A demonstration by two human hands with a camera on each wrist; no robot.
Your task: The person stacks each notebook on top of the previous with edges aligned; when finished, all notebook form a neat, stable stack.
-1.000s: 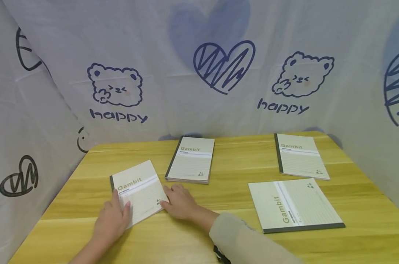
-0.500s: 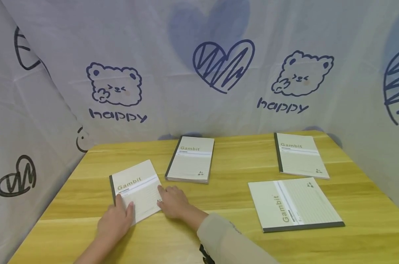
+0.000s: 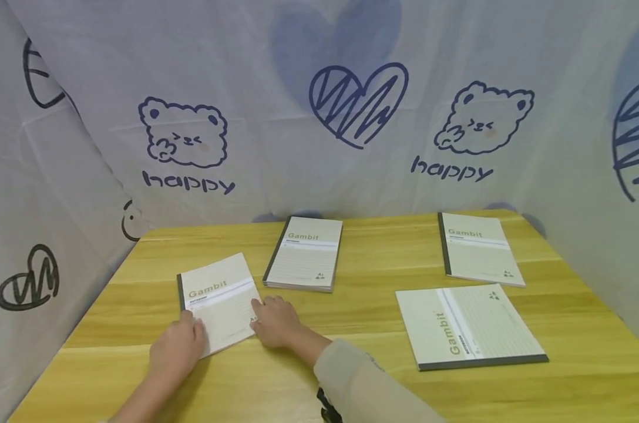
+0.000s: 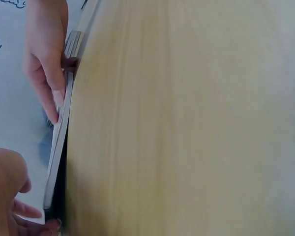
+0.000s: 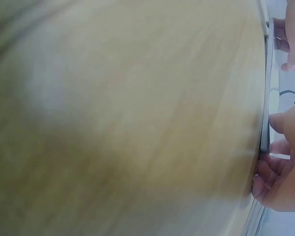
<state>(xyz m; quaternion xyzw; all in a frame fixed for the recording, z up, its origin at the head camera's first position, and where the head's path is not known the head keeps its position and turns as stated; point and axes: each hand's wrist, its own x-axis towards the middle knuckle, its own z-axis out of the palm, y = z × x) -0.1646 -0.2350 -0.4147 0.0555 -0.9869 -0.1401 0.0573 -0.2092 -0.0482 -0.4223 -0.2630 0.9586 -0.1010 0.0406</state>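
A cream Gambit notebook [image 3: 221, 302] with a dark spine lies tilted on the left part of the wooden table. My left hand [image 3: 178, 345] grips its lower left side, fingers bent at the spine edge. On the opposite side, my right hand [image 3: 275, 322] pinches the lower right corner, fingertips on the cover. In the left wrist view the notebook's edge [image 4: 57, 147] is seen side-on, between the left hand [image 4: 7, 189] and the right. From the right wrist, the right hand [image 5: 285, 167] has its thumb over the cover and its other fingers at the edge.
Behind the hands lies a neat stack of Gambit notebooks [image 3: 305, 252]. Toward the right are another notebook [image 3: 478, 249] at the back and one turned sideways [image 3: 470, 326] in front. A printed cloth [image 3: 277, 170] hangs behind the table [image 3: 372, 382].
My left fingers have drawn back and bent at the notebook's spine edge. The right hand has shifted slightly left onto the corner. The notebook has barely moved; the others stay put.
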